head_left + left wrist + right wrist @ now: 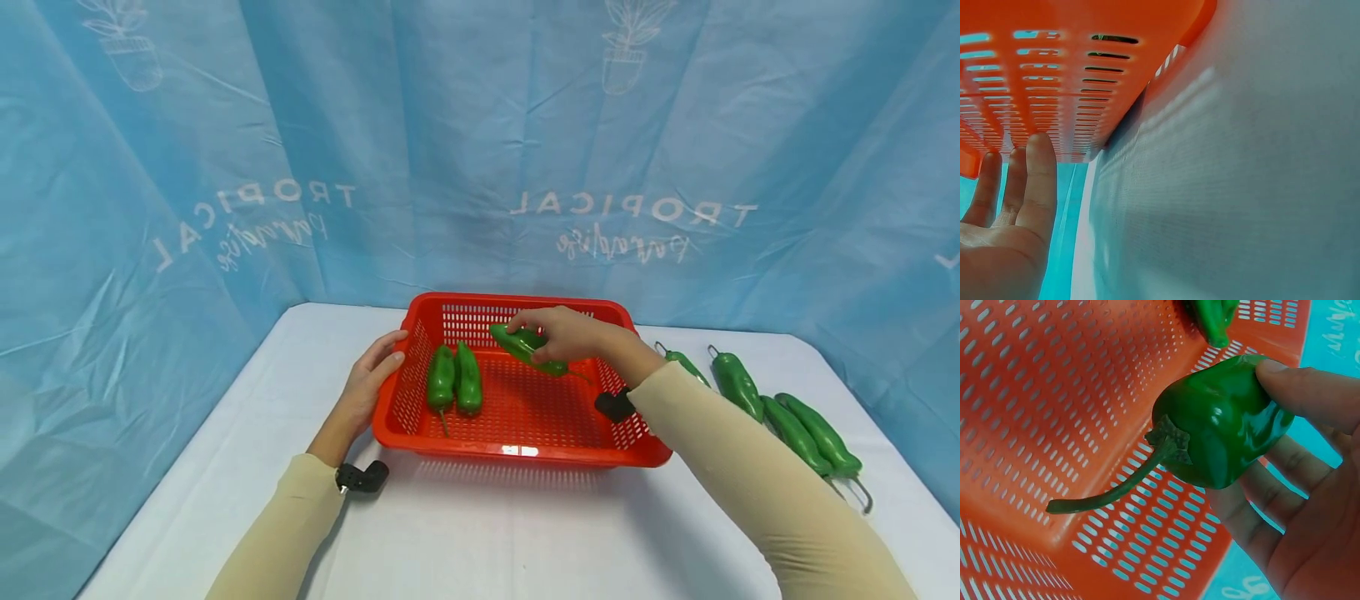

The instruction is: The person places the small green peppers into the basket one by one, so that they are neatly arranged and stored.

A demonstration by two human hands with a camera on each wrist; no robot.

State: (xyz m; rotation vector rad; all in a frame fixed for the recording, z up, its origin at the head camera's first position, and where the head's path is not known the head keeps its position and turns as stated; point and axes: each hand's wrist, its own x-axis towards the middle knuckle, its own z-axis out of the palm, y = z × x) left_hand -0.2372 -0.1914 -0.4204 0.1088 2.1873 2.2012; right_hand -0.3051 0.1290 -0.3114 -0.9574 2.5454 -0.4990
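Observation:
A green pepper (1222, 419) with a long curved stem is gripped between the thumb and fingers of my right hand (564, 333), over the inside of a red perforated basket (510, 450). My left hand (372, 379) rests against the basket's left side. In the left wrist view its straight fingers (1039, 181) touch the slotted outer wall. Two more green peppers (441, 379) (468, 379) lie side by side on the basket floor at the left.
Several green peppers (737, 383) lie on the white table (465, 542) to the right of the basket, partly hidden by the right sleeve. A blue printed curtain (465, 150) hangs behind and on both sides of the table.

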